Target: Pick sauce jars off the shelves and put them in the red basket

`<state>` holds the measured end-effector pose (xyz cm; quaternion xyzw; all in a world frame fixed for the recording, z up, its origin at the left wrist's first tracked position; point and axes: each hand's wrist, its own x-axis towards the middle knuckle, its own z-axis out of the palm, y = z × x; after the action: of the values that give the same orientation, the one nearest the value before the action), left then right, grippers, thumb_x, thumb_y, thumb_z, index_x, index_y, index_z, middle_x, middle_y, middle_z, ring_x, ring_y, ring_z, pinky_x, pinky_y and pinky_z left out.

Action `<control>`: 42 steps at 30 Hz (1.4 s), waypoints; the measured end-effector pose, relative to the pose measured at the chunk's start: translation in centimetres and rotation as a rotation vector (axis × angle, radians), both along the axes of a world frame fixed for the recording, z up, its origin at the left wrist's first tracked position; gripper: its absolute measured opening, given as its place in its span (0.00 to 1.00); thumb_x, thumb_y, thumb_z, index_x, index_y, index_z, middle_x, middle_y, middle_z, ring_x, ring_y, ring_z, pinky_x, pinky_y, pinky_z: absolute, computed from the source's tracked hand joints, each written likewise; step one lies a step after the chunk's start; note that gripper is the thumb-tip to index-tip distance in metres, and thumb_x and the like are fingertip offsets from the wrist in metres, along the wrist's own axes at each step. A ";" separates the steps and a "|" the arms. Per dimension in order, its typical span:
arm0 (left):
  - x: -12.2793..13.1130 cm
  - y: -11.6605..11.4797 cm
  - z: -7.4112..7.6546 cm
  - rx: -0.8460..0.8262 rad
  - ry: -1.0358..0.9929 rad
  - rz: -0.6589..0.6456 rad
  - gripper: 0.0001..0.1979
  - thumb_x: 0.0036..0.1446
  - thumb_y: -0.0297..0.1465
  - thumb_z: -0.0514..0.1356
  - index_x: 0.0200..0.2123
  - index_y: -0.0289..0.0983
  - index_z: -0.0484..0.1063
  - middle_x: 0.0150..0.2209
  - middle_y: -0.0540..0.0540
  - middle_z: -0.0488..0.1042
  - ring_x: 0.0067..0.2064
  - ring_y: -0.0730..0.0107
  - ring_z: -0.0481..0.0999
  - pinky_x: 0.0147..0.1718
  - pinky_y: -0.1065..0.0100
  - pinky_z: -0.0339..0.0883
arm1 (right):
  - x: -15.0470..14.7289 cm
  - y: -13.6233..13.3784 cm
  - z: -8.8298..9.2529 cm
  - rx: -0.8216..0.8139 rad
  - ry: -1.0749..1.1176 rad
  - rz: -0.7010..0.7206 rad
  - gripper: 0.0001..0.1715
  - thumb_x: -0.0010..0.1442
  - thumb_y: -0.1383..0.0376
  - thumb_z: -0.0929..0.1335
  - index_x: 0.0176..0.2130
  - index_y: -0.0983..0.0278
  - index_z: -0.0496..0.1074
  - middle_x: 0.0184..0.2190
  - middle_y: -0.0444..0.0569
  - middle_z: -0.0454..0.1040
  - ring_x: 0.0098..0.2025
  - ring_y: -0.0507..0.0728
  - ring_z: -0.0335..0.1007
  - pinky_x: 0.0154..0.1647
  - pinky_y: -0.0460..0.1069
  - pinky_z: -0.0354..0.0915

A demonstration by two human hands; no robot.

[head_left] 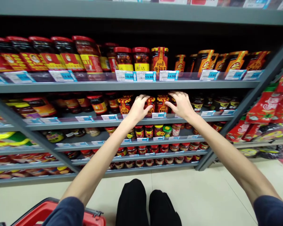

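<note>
Lower left: red basket (44,212), only part of the rim in view. Left of centre: left hand (138,108), fingers curled over the top and left side of the first jar (151,106), red-and-yellow labelled, upright at the front edge of the second shelf (61,124); full closure not discernible. Centre: second jar (162,105), matching, just beside the first, between both hands. Right of centre: right hand (182,105), fingers half curled over the third jar (172,103), mostly hidden; grip not discernible. Far right: red packets (265,108) on the neighbouring rack.
</note>
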<state>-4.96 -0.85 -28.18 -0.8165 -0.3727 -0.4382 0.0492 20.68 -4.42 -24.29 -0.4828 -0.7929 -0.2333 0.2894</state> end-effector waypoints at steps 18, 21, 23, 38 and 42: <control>0.3 -0.2 -0.7 -0.094 -0.003 -0.049 0.30 0.65 0.33 0.62 0.67 0.32 0.60 0.70 0.29 0.60 0.72 0.50 0.60 0.70 0.51 0.57 | 0.1 0.3 0.1 -0.015 -0.101 0.068 0.27 0.70 0.61 0.64 0.63 0.70 0.68 0.61 0.61 0.74 0.68 0.68 0.65 0.73 0.68 0.53; -0.3 0.0 -0.3 -0.087 -0.033 -0.035 0.26 0.65 0.34 0.62 0.63 0.33 0.66 0.67 0.30 0.65 0.69 0.51 0.65 0.69 0.51 0.59 | -1.1 0.4 1.3 -0.086 -0.169 0.096 0.26 0.70 0.58 0.65 0.62 0.68 0.71 0.60 0.60 0.76 0.65 0.67 0.69 0.73 0.68 0.54; -0.6 0.2 0.0 -0.098 -0.027 -0.046 0.22 0.65 0.33 0.62 0.61 0.34 0.69 0.62 0.32 0.71 0.65 0.53 0.71 0.67 0.52 0.63 | -1.4 0.7 1.8 -0.157 -0.184 0.098 0.25 0.70 0.57 0.66 0.61 0.67 0.73 0.58 0.60 0.78 0.62 0.68 0.72 0.69 0.66 0.60; -1.4 0.3 1.9 -0.169 0.038 -0.055 0.20 0.62 0.33 0.66 0.56 0.36 0.73 0.56 0.37 0.77 0.57 0.57 0.76 0.61 0.58 0.69 | -1.3 1.0 2.1 -0.258 -0.118 0.093 0.24 0.69 0.59 0.68 0.61 0.66 0.74 0.58 0.59 0.78 0.60 0.70 0.74 0.63 0.66 0.68; -1.5 -1.3 1.7 -0.076 0.122 -0.003 0.23 0.65 0.34 0.63 0.61 0.35 0.69 0.60 0.35 0.73 0.62 0.53 0.72 0.64 0.54 0.65 | -2.0 -1.9 0.8 -0.092 0.006 0.124 0.23 0.71 0.58 0.65 0.60 0.65 0.72 0.60 0.58 0.76 0.62 0.67 0.71 0.66 0.64 0.64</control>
<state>-6.48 -2.17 -26.52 -0.8434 -0.3843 -0.3734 0.0403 18.66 -6.28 -23.52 -0.4464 -0.8302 -0.1769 0.2832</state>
